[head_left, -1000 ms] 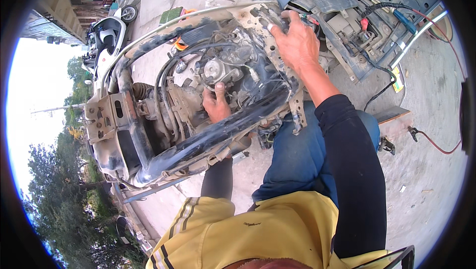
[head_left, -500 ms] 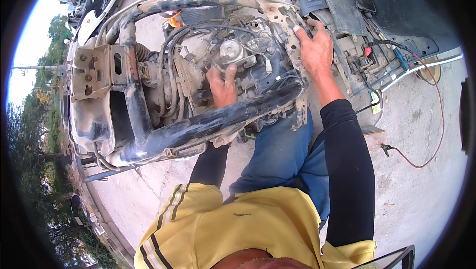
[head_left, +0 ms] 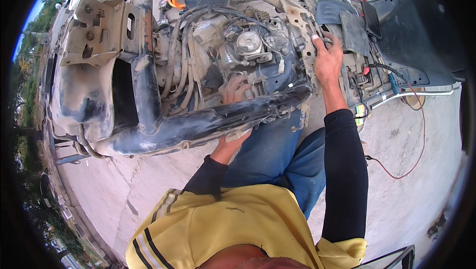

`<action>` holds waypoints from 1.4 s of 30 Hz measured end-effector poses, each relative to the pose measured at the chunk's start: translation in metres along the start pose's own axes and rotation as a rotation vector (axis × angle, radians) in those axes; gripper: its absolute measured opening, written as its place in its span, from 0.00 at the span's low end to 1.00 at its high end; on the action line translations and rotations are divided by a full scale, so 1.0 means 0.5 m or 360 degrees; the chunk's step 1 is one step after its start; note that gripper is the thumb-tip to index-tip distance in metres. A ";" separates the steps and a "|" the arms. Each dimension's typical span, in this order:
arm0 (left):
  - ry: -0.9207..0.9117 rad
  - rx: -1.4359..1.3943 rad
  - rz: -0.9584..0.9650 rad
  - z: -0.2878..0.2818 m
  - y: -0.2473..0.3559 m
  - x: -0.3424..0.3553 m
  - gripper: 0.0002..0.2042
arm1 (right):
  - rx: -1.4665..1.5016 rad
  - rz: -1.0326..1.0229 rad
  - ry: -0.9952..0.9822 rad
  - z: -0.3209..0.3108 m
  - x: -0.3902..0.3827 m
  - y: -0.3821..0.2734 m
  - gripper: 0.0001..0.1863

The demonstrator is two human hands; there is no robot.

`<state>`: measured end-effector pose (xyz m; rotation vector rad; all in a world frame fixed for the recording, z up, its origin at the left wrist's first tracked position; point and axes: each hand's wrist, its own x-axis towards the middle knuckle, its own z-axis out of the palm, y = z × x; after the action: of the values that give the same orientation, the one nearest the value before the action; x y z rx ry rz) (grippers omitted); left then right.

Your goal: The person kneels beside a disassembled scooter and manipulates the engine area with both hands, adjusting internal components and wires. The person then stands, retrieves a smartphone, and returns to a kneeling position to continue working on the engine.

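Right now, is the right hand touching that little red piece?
Apart: the head view plainly shows dusty parts between the right hand and the little red piece, which lies farther right.

I can see the person's left hand (head_left: 233, 94) reaching beneath the thick black frame tube (head_left: 208, 124), its fingers (head_left: 239, 84) curled on the far side, close to a round metal part (head_left: 249, 44) that sits beyond the tube. The right hand (head_left: 328, 62) rests on the perforated metal strip (head_left: 307, 48) at the tube's right end. A bent tan bracket (head_left: 105, 17) stands beyond the tube's left end; farther right of the tube spreads a large dark panel (head_left: 421, 33).
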<state>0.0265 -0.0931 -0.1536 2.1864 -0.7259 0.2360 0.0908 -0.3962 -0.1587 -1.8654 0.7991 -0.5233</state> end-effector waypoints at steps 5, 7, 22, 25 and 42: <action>0.0057 -0.0907 -0.0346 0.012 0.039 -0.033 0.16 | 0.0196 0.0023 -0.0064 0.000 -0.008 -0.010 0.31; -0.0046 -0.0277 -0.0103 0.009 0.026 -0.047 0.15 | 0.0219 0.0016 -0.0077 -0.003 -0.015 -0.023 0.31; -0.0909 0.2803 0.1192 -0.002 0.008 -0.059 0.13 | 0.0300 -0.0036 -0.0082 -0.005 -0.016 -0.025 0.27; -0.0532 0.1771 0.0655 0.011 0.008 -0.070 0.13 | 0.0357 -0.0019 -0.0130 -0.001 -0.020 -0.032 0.27; -0.0361 0.0351 0.0004 0.012 0.007 -0.079 0.17 | 0.0210 -0.0042 -0.0081 0.002 -0.025 -0.047 0.28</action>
<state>-0.0081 -0.0827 -0.1709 2.4489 -0.8618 0.0715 0.0900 -0.3799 -0.1377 -1.7630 0.6905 -0.5304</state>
